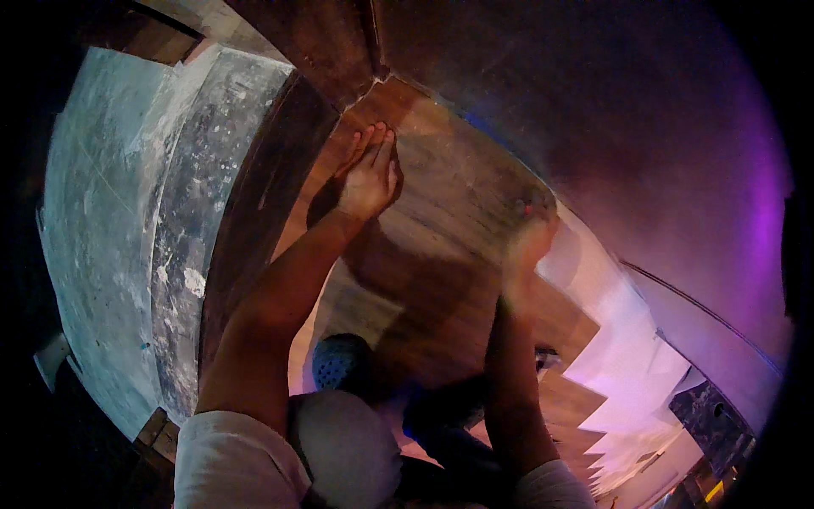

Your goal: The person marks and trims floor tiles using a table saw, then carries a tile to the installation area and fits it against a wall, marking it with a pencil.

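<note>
My left hand point(369, 170) lies with fingers stretched out on brown wood planks point(441, 170) near their upper edge, palm down. My right hand point(530, 233) is at the planks' right edge, beside the base of a dark vertical surface. It is smeared by motion, so its fingers and anything in them cannot be made out. The planks end in a zigzag edge over a pale pink-lit layer point(627, 386) at lower right.
A pale, paint-spattered surface point(110, 212) and a dark board point(246, 204) run along the left. A dark panel point(593, 102) rises along the upper right. My perforated blue shoe point(339, 363) and leg are below me. A dark patterned piece point(708, 416) stands at lower right.
</note>
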The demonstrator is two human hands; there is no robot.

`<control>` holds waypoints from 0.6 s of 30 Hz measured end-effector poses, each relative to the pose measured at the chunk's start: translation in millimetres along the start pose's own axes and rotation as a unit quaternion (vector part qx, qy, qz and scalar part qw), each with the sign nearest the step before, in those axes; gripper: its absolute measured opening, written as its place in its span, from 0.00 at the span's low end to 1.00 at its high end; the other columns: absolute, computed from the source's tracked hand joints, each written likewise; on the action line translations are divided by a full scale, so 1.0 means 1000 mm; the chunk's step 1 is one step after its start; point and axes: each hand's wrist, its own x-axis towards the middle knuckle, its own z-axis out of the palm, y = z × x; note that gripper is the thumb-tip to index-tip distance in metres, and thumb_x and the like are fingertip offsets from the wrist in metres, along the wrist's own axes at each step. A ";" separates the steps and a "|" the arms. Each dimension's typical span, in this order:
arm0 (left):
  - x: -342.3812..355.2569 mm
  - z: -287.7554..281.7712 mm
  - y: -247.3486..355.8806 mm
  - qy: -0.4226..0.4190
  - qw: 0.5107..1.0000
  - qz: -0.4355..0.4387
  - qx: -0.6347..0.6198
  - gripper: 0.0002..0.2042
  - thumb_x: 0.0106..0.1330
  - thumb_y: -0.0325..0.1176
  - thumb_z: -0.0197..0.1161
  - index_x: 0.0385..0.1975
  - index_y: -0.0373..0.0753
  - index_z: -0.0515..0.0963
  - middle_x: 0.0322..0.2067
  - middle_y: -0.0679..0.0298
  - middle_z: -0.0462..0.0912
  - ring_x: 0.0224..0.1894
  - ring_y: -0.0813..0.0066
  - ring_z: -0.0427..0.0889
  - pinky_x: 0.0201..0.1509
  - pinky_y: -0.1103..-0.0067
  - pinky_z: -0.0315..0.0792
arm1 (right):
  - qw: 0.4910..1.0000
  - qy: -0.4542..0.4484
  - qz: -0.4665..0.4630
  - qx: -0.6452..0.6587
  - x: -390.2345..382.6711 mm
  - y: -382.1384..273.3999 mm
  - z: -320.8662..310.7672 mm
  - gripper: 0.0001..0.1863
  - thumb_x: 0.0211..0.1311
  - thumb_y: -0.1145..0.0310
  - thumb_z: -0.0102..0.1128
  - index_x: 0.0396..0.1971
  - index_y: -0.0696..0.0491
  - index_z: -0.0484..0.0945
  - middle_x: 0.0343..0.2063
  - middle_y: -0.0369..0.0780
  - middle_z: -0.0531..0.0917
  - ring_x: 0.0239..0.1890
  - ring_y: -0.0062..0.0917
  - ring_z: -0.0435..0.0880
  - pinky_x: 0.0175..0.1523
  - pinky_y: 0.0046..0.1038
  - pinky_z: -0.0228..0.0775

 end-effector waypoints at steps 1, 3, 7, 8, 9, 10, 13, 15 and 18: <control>0.004 -0.001 0.003 -0.007 1.000 0.000 0.000 0.27 0.73 0.34 0.51 0.71 0.31 0.65 0.72 0.45 0.64 0.77 0.52 0.58 0.82 0.63 0.44 | 0.997 -0.028 -0.063 -0.038 -0.011 0.002 0.007 0.19 0.68 0.64 0.60 0.56 0.55 0.81 0.64 0.49 0.76 0.60 0.42 0.78 0.59 0.39 0.75; 0.006 -0.002 0.006 0.002 1.000 0.000 0.028 0.27 0.71 0.35 0.54 0.69 0.32 0.67 0.71 0.48 0.67 0.76 0.53 0.61 0.82 0.63 0.46 | 0.933 -0.110 -0.233 -0.251 -0.025 0.001 0.019 0.22 0.68 0.65 0.61 0.60 0.54 0.79 0.66 0.48 0.74 0.65 0.41 0.75 0.64 0.40 0.73; -0.003 0.001 -0.003 0.006 0.999 -0.004 0.033 0.28 0.70 0.36 0.54 0.70 0.33 0.67 0.71 0.49 0.68 0.77 0.54 0.60 0.82 0.62 0.46 | 0.703 -0.326 -0.245 -0.583 -0.023 -0.056 0.049 0.25 0.63 0.63 0.65 0.61 0.51 0.79 0.68 0.43 0.74 0.69 0.37 0.73 0.72 0.40 0.65; -0.003 0.002 -0.001 0.006 1.000 -0.004 0.027 0.28 0.71 0.35 0.53 0.71 0.32 0.65 0.72 0.48 0.66 0.77 0.52 0.59 0.82 0.62 0.45 | 0.696 -0.335 -0.237 -0.589 -0.023 -0.060 0.046 0.26 0.62 0.63 0.65 0.61 0.50 0.79 0.69 0.42 0.74 0.69 0.37 0.72 0.72 0.40 0.64; -0.002 0.003 0.000 0.006 1.000 -0.003 0.021 0.28 0.72 0.34 0.52 0.71 0.32 0.64 0.72 0.47 0.65 0.77 0.51 0.58 0.82 0.62 0.45 | 0.690 -0.344 -0.229 -0.594 -0.022 -0.062 0.045 0.27 0.61 0.63 0.66 0.61 0.49 0.79 0.69 0.42 0.74 0.69 0.36 0.72 0.73 0.40 0.63; -0.002 0.003 0.001 0.006 1.000 -0.002 0.015 0.28 0.72 0.34 0.50 0.72 0.31 0.63 0.73 0.46 0.63 0.77 0.49 0.57 0.82 0.62 0.44 | 0.678 -0.302 -0.302 -0.598 -0.025 -0.046 0.039 0.27 0.60 0.63 0.66 0.62 0.49 0.79 0.69 0.42 0.74 0.70 0.36 0.72 0.73 0.40 0.63; -0.003 0.005 -0.006 0.025 1.000 0.012 -0.015 0.29 0.72 0.35 0.50 0.72 0.31 0.62 0.73 0.46 0.62 0.77 0.48 0.57 0.82 0.60 0.44 | 0.660 -0.265 -0.388 -0.586 -0.020 -0.023 0.035 0.29 0.60 0.64 0.65 0.63 0.51 0.77 0.69 0.43 0.73 0.71 0.37 0.70 0.74 0.40 0.62; 0.006 0.001 0.000 0.046 0.998 0.021 -0.047 0.29 0.72 0.36 0.49 0.72 0.32 0.62 0.73 0.46 0.62 0.77 0.48 0.57 0.82 0.58 0.44 | 0.656 -0.268 -0.400 -0.581 -0.012 -0.010 0.029 0.29 0.61 0.65 0.62 0.64 0.54 0.76 0.70 0.45 0.71 0.72 0.38 0.68 0.74 0.39 0.62; 0.011 0.005 0.000 0.052 0.997 0.031 -0.044 0.29 0.73 0.38 0.49 0.72 0.32 0.62 0.74 0.46 0.61 0.77 0.48 0.57 0.82 0.58 0.43 | 0.624 -0.264 -0.425 -0.600 -0.012 0.002 0.023 0.30 0.63 0.65 0.58 0.66 0.56 0.74 0.73 0.46 0.68 0.73 0.38 0.66 0.75 0.38 0.61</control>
